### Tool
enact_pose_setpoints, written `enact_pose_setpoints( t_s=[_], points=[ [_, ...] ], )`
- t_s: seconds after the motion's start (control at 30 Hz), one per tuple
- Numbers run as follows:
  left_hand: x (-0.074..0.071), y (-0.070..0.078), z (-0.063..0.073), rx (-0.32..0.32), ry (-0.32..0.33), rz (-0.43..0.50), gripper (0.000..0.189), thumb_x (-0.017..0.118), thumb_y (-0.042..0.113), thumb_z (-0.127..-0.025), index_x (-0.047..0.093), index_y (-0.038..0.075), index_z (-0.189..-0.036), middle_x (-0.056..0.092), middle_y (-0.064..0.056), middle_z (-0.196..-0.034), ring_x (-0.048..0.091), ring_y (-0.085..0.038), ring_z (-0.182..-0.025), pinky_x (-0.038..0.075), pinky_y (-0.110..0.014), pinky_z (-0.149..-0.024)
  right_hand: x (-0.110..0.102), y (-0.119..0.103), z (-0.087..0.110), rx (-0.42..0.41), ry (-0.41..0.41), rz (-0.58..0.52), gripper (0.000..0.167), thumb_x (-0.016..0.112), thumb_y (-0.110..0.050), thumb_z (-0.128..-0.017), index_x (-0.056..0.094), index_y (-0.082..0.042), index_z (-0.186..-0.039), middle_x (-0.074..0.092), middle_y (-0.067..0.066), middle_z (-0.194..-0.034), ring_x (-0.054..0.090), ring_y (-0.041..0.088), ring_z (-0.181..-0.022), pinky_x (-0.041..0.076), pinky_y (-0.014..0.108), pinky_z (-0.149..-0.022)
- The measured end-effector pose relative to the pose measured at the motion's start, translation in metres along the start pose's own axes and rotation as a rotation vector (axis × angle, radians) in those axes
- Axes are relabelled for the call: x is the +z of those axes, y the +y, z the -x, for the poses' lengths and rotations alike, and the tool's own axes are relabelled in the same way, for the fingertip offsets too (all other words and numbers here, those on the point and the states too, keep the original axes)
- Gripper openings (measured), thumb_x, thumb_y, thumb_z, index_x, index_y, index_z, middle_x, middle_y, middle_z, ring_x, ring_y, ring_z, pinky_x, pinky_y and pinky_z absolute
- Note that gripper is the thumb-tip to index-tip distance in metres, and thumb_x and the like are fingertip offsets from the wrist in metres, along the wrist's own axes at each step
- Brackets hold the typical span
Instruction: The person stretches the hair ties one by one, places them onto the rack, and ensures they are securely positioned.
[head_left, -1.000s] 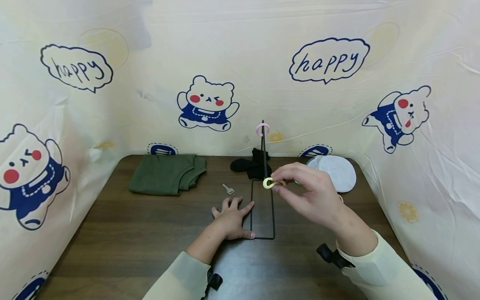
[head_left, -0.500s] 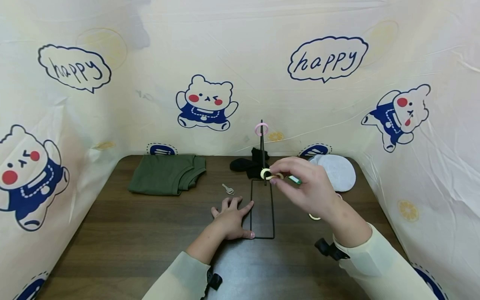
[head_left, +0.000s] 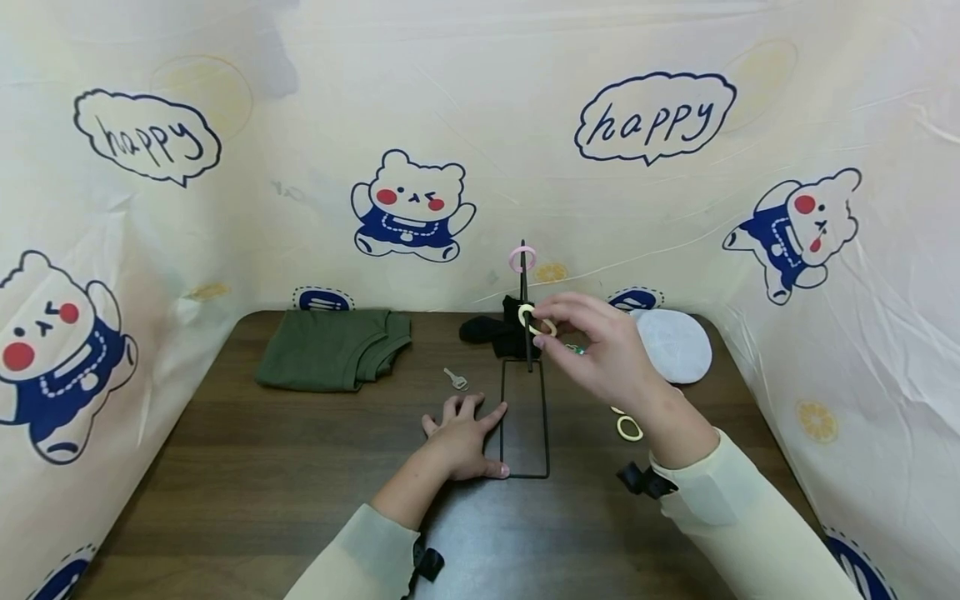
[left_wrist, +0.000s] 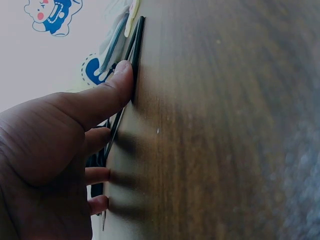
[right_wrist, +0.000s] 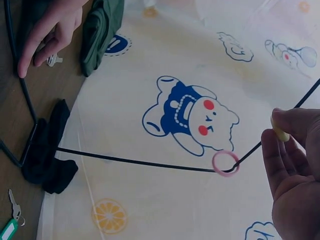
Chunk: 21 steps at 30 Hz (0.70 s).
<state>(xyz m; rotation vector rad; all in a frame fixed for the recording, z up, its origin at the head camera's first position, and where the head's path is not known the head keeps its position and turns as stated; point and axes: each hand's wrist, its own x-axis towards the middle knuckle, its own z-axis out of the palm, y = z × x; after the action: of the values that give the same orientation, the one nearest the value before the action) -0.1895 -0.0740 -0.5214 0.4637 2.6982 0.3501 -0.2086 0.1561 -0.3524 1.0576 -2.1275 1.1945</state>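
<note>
A black wire stand (head_left: 547,425) has a flat rectangular base and a slim rod (head_left: 524,283) rising at the back, bent into an arm. My left hand (head_left: 461,446) rests with spread fingers along the base's left side, thumb on the near corner. Between thumb and fingertips my right hand (head_left: 607,350) pinches a pale yellow ring (head_left: 522,321); the rod overlaps its loop in the head view. In the right wrist view the yellow ring (right_wrist: 282,134) is mostly covered by the fingers, right at the sloping arm. A pink ring (right_wrist: 214,161) hangs at the arm's bend.
Folded green shorts (head_left: 322,350) lie back left, with a small key (head_left: 456,379) nearby. Black socks (head_left: 483,329) lie behind the stand. Right of it are a green-tagged key (right_wrist: 9,229), a round white cloth item (head_left: 673,346) and a loose yellow ring (head_left: 621,435).
My right hand has moved up and away along the rod, carrying the yellow ring. Loose yellow rings on the table now show beside the right forearm. My left hand stays put.
</note>
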Motion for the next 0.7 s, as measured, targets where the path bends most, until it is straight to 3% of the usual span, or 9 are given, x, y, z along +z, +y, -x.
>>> enact_pose_setpoints(
  t_s=[0.27, 0.43, 0.7],
  points=[
    [0.001, -0.001, 0.0, -0.001, 0.001, -0.003, 0.106, 0.078, 0.073, -0.076, 0.027, 0.043, -0.164, 0.017, -0.006, -0.171, 0.01, -0.044, -0.153, 0.017, -0.084, -0.104, 0.007, 0.016, -0.008, 0.048, 0.039, 0.041, 0.034, 0.081, 0.005, -0.086, 0.076, -0.003, -0.118, 0.072, 0.008, -0.119, 0.071, 0.018, -0.087, 0.059, 0.03, -0.077],
    [0.001, -0.001, 0.0, -0.007, -0.003, -0.003, 0.106, 0.077, 0.072, -0.076, 0.026, 0.044, -0.164, 0.016, -0.006, -0.171, 0.01, -0.043, -0.153, 0.017, -0.084, -0.104, 0.012, 0.027, -0.012, 0.097, 0.064, 0.017, 0.035, 0.08, 0.004, -0.088, 0.075, -0.005, -0.121, 0.071, 0.007, -0.122, 0.07, 0.019, -0.09, 0.061, 0.038, -0.078],
    [0.002, -0.001, 0.0, -0.001, -0.002, -0.008, 0.106, 0.077, 0.074, -0.076, 0.026, 0.044, -0.164, 0.017, -0.006, -0.171, 0.01, -0.043, -0.153, 0.018, -0.083, -0.103, 0.023, 0.042, -0.019, 0.15, 0.136, -0.049, 0.036, 0.078, 0.01, -0.087, 0.074, 0.0, -0.121, 0.065, 0.014, -0.126, 0.071, 0.024, -0.091, 0.061, 0.038, -0.08]
  ],
)
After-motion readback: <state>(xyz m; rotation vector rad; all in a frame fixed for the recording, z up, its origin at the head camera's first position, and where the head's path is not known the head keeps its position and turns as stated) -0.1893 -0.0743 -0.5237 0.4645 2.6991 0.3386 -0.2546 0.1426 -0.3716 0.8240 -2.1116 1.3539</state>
